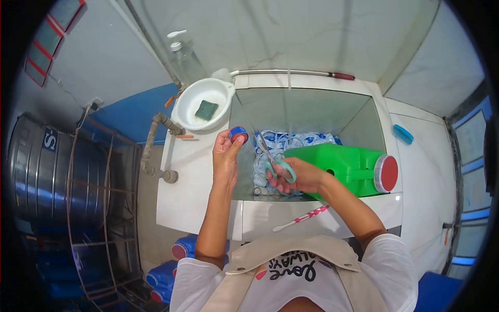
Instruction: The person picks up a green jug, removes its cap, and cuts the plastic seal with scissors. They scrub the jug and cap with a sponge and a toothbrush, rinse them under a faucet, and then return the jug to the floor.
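Note:
My left hand (225, 156) holds a small blue and red cap (238, 134) between thumb and fingers, over the left edge of the basin. In my right hand (291, 177) are scissors (281, 171) with teal handles, their blades pointing up and left toward the cap. A green jug (340, 165) with a red cap (386, 173) lies on its side in the basin, just right of my right hand. Under the scissors is a pile of blue and white plastic wrappers (306, 139).
A white bowl (183, 115) with a green sponge (206, 110) stands at the counter's left, near a pump bottle (184, 57). A pink and white brush (301, 218) lies on the front ledge, a blue brush (403, 134) at right. Blue jugs (165, 274) sit below left.

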{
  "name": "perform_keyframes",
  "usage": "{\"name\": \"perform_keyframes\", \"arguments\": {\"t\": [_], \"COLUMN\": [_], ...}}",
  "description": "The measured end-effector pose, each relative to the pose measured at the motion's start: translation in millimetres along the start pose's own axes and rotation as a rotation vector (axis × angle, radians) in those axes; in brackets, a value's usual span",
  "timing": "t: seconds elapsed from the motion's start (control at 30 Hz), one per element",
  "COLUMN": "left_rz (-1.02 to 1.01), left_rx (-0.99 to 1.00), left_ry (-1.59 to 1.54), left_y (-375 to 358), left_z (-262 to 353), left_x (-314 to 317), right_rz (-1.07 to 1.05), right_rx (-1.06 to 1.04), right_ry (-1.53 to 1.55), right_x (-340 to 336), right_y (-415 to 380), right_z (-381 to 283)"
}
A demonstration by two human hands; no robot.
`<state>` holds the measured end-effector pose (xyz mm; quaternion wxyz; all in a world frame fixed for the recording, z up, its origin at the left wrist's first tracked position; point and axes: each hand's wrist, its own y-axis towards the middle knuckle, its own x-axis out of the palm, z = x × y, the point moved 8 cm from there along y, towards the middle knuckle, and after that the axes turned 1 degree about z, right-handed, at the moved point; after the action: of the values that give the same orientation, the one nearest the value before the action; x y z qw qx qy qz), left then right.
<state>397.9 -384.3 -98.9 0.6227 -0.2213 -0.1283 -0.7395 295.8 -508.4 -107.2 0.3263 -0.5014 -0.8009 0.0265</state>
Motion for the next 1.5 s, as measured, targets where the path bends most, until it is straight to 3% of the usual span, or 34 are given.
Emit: {"name": "perform_keyframes", "arguments": {"t": [0.1,0.43,0.63,0.73,0.87,0.93,1.03,1.07,1.13,1.27,1.47,1.5], "left_rz": [0.030,-0.016,-0.037,-0.208,-0.152,-0.176,-0.259,-0.261,-0.259,-0.281,-0.389,-0.517], "left_rx": [0.065,0.136,0.154,0.153,0.065,-0.007,-0.039,-0.040,-0.077,-0.106,-0.241,-0.331], "left_ry": [0.096,0.203,0.302,0.433,0.316,0.294,0.206,0.206,0.244,0.320,0.292,0.318], "left_y": [0,-2,-1,-9,-13,-13,-17,-17,-16,-13,-13,-17], "left_z": [1,-2,3,-14,-9,-14,-23,-22,-23,-19,-17,-25], "left_x": [15,24,14,24,26,29,41,42,40,37,36,35], "right_rz": [-0.001,0.083,0.108,0.236,0.358,0.634,0.607,0.610,0.646,0.655,0.622,0.623], "right_rx": [0.044,-0.100,-0.081,-0.205,-0.340,-0.752,-0.852,-0.852,-0.622,-0.732,-0.599,-0.731], "right_ry": [0.227,0.441,0.249,0.096,-0.013,-0.582,-0.708,-0.708,-0.847,-0.908,-0.930,-0.945], "right_x": [2,5,5,-8,-29,-27,-19,-18,-17,-14,-14,-16], "right_y": [-8,5,2,8,0,-19,-16,-20,-18,-11,-2,-1], "right_z": [9,6,4,-5,-44,-77,-89,-94,-95,-95,-96,-100]}}
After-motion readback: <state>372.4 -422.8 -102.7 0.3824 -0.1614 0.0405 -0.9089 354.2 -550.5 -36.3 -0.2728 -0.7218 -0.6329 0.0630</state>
